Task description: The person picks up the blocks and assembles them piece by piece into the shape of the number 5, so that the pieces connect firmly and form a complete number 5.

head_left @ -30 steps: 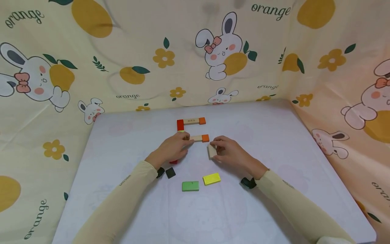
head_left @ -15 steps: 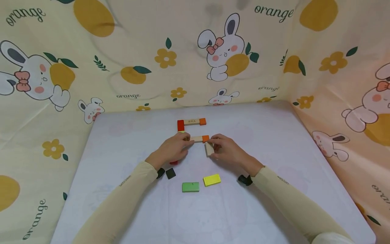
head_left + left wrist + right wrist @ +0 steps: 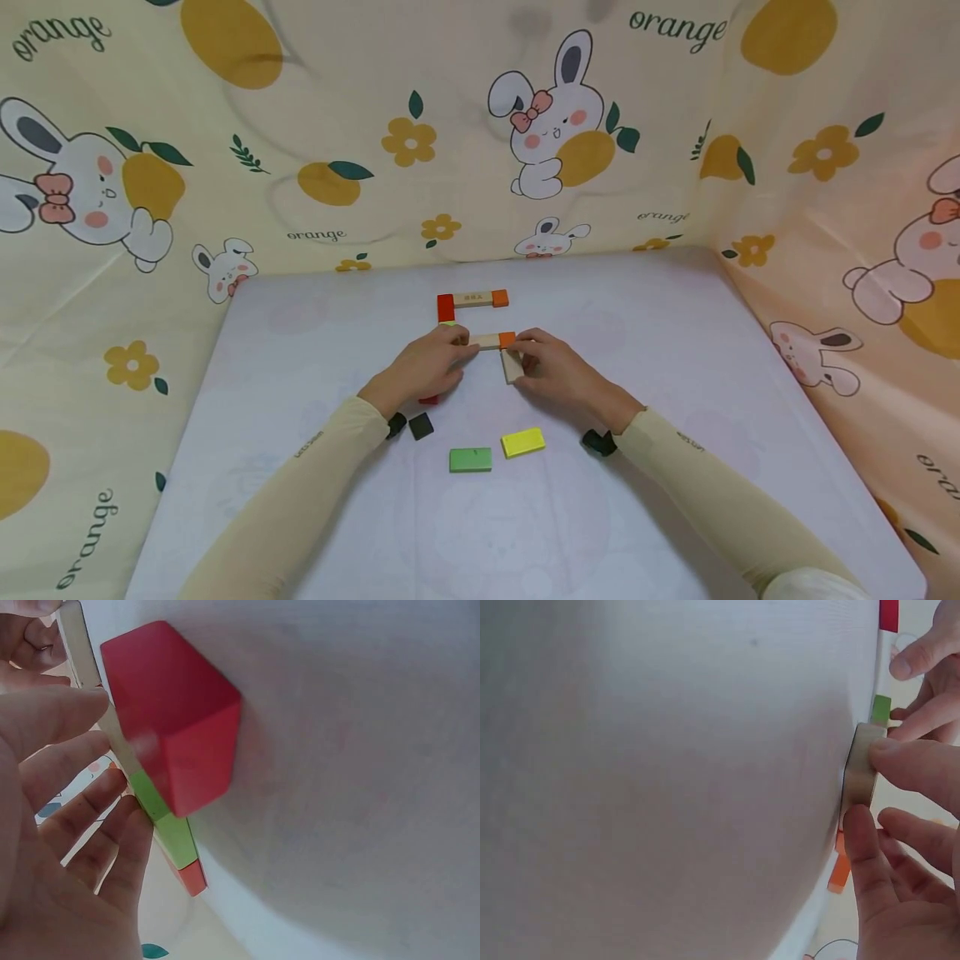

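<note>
My right hand [image 3: 562,367] pinches a plain wooden block [image 3: 512,367] between thumb and fingers; its far end is right at a small orange block [image 3: 507,339]. That orange block sits at the end of a light wooden block [image 3: 489,342]. My left hand [image 3: 423,367] rests over the left side of the block figure, its fingers loosely extended with tips at the wooden and green blocks [image 3: 176,836]. A red block [image 3: 180,720] lies near that wrist, mostly hidden by the hand in the head view.
Further back, a red block [image 3: 446,308], a lettered wooden block [image 3: 472,299] and an orange block [image 3: 500,297] form a corner. Nearer lie a black block [image 3: 422,426], a green block [image 3: 470,460] and a yellow block [image 3: 522,442] on the white table [image 3: 637,317].
The right hand has moved left with the wooden block, bringing its end up to the orange block. My left hand has stayed in place.
</note>
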A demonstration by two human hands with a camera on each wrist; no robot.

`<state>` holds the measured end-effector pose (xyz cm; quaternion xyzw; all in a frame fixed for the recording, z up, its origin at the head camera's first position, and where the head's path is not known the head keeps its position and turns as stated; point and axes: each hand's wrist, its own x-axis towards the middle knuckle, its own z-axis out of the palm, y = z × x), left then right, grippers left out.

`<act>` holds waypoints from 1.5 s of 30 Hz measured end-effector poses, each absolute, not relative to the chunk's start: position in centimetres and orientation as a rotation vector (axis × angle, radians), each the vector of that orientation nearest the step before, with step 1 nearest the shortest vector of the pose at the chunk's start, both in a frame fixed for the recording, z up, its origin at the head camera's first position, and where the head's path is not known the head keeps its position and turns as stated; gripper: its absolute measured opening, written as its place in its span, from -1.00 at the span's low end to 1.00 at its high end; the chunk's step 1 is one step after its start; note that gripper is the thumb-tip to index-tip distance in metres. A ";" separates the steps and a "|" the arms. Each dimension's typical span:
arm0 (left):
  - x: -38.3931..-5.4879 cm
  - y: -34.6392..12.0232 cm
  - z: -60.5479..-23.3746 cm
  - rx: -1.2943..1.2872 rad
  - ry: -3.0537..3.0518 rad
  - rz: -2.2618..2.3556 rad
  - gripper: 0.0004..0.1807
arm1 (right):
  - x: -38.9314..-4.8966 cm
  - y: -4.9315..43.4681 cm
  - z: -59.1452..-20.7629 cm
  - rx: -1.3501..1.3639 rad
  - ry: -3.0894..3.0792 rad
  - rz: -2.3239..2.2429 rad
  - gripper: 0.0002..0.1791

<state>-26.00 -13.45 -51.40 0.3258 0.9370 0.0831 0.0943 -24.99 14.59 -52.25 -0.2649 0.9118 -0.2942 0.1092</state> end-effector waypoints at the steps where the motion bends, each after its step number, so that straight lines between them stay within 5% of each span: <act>1: -26.0 -13.4 -51.4 0.966 2.778 0.248 -0.39 | -25.0 14.6 -52.2 -0.781 2.683 -0.861 -0.37; 45: -25.9 -13.6 -51.5 0.970 2.787 0.280 -0.39 | -24.4 14.6 -52.2 -0.783 2.701 -0.826 -0.49</act>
